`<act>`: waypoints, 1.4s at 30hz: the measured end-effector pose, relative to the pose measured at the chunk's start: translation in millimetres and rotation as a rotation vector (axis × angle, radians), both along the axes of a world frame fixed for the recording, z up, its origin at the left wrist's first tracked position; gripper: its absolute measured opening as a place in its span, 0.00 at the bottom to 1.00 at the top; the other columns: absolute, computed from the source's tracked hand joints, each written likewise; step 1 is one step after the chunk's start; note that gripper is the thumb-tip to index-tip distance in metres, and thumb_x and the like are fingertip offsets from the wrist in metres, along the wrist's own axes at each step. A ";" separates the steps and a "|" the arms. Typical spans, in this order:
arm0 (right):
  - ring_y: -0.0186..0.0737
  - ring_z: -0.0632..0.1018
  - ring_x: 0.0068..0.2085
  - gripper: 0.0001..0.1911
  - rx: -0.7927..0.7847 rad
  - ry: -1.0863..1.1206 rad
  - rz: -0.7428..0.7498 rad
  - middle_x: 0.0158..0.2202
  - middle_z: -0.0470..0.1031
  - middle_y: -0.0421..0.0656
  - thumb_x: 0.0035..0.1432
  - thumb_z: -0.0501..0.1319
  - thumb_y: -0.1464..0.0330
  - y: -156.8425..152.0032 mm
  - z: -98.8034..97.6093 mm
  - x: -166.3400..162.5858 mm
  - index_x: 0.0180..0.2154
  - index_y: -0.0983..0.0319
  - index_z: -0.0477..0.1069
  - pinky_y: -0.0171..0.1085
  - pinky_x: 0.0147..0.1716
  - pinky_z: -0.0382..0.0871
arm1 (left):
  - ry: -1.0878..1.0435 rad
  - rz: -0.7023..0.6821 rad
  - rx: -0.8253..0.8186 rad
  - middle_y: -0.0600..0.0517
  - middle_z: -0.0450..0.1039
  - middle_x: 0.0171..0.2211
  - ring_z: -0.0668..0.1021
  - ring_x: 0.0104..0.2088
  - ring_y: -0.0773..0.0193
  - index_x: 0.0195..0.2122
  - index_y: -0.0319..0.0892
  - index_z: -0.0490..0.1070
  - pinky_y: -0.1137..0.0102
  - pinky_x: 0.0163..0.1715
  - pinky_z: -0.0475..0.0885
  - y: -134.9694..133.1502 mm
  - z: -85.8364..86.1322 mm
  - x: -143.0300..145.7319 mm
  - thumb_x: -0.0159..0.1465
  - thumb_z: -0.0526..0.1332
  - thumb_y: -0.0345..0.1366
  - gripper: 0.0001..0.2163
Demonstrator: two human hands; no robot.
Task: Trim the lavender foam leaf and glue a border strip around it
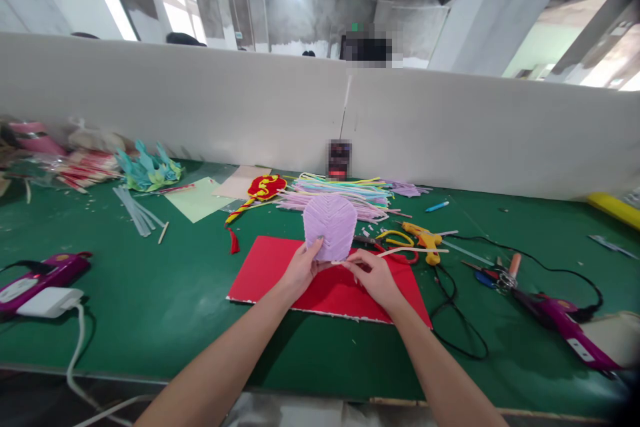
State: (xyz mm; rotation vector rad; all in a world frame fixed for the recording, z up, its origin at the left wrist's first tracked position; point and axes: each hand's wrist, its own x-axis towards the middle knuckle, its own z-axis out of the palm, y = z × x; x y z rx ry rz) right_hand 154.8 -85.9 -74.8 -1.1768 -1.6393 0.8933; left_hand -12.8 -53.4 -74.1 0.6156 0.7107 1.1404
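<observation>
My left hand (303,268) grips a lilac leaf-shaped panel (331,220) by its lower left side, thumb on the front. Slanted rows meet along the panel's middle like a herringbone. My right hand (373,275) pinches a pale cream pipe cleaner (413,251) at the panel's bottom edge; its long free end sticks out to the right. Under both hands lies a red board (280,267) with rough white edges. Fingertips hide part of where the pipe cleaner meets the panel.
Bundled pastel pipe cleaners (350,190) lie behind the panel. Right of the board are scissors (407,255), an orange glue gun (424,240) with a black cord and a purple power strip (570,330). A red-and-yellow fan-shaped piece (267,187) lies at the back left.
</observation>
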 end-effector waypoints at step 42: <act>0.33 0.70 0.21 0.13 -0.029 0.044 0.001 0.22 0.70 0.36 0.52 0.63 0.58 1.7 -6.2 1.3 0.29 0.59 0.64 0.33 0.23 0.64 | 0.124 -0.079 0.124 0.44 0.78 0.38 0.79 0.39 0.52 0.41 0.34 0.72 0.56 0.44 0.72 -4.0 0.1 -0.2 0.44 0.71 0.33 0.22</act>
